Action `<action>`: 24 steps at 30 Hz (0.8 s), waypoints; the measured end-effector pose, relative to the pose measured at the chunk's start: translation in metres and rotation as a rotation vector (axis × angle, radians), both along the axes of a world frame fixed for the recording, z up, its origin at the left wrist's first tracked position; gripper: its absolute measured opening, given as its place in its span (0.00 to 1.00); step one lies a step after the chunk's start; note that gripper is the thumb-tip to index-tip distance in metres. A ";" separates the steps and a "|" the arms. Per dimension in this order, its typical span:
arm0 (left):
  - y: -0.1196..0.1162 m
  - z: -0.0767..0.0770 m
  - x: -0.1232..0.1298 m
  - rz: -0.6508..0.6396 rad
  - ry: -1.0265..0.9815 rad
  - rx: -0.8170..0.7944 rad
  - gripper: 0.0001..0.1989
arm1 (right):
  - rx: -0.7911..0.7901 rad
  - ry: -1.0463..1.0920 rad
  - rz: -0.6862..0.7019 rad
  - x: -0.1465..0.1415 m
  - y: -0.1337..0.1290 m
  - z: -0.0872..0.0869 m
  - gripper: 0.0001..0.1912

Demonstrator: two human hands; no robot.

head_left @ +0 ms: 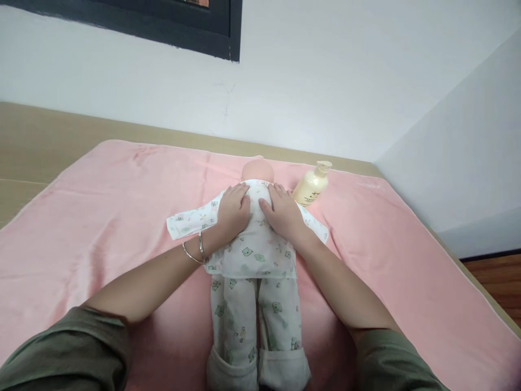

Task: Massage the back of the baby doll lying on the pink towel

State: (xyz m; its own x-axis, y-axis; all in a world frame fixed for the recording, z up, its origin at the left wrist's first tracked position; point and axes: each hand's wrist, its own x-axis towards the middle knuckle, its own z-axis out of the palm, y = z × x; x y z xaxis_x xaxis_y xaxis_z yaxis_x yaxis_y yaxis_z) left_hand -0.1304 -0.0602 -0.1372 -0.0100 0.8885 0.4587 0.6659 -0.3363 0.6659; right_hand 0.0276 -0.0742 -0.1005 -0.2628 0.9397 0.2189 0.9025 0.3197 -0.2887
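A baby doll lies on the pink blanket, its bald head at the far end and its legs toward me. It wears a white top and trousers printed with small green figures, the trouser cuffs rolled up. My left hand rests flat on the left shoulder side of the top, fingers stretched toward the head. On the other shoulder side lies my right hand, also open, thumb pointing inward. A strip of the top shows between the two thumbs. Both sleeves of the top spread outward past my hands.
The pink blanket covers most of a wooden surface. A cream pump bottle stands tilted in view just right of the doll's head. Behind is a white wall with a dark window frame.
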 end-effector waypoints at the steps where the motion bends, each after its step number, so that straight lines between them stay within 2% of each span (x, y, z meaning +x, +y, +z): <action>1: 0.000 0.000 0.000 0.002 -0.007 -0.005 0.23 | 0.029 -0.022 -0.037 -0.005 -0.010 -0.001 0.33; 3: -0.001 0.001 -0.001 0.001 -0.018 -0.020 0.23 | 0.101 -0.061 -0.002 -0.017 -0.031 -0.002 0.31; 5: -0.001 0.003 -0.002 -0.005 -0.027 -0.044 0.22 | 0.149 -0.069 0.128 -0.026 -0.040 -0.004 0.29; 7: -0.002 0.004 -0.002 -0.024 -0.029 -0.059 0.22 | 0.125 -0.050 0.256 -0.024 -0.032 -0.005 0.29; 9: -0.003 0.005 -0.002 -0.043 -0.022 -0.052 0.23 | 0.036 -0.021 0.329 -0.012 -0.010 -0.003 0.30; 11: -0.003 0.005 -0.002 -0.041 -0.017 -0.034 0.22 | -0.045 0.009 0.306 0.003 0.013 0.001 0.33; 13: -0.003 0.004 -0.001 -0.018 -0.024 -0.028 0.22 | -0.082 0.017 0.244 0.012 0.024 0.003 0.35; 15: -0.003 0.003 -0.001 -0.008 -0.034 -0.035 0.23 | -0.058 0.004 0.147 0.010 0.018 0.002 0.35; 18: -0.002 0.003 -0.001 -0.006 -0.043 -0.057 0.23 | 0.079 -0.024 0.050 -0.010 -0.012 -0.003 0.32; 21: -0.002 0.004 -0.002 -0.003 -0.040 -0.074 0.24 | 0.169 -0.024 0.151 -0.025 -0.032 -0.008 0.30; 24: -0.002 0.005 -0.002 -0.033 -0.024 -0.059 0.24 | 0.082 0.006 0.289 -0.020 -0.018 -0.005 0.30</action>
State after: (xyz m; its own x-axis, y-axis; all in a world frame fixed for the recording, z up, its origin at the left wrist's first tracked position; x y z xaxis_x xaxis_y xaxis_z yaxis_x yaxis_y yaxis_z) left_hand -0.1325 -0.0626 -0.1320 0.0095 0.9141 0.4053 0.6387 -0.3174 0.7009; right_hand 0.0080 -0.0925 -0.1060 -0.5153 0.8052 0.2933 0.7691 0.5855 -0.2563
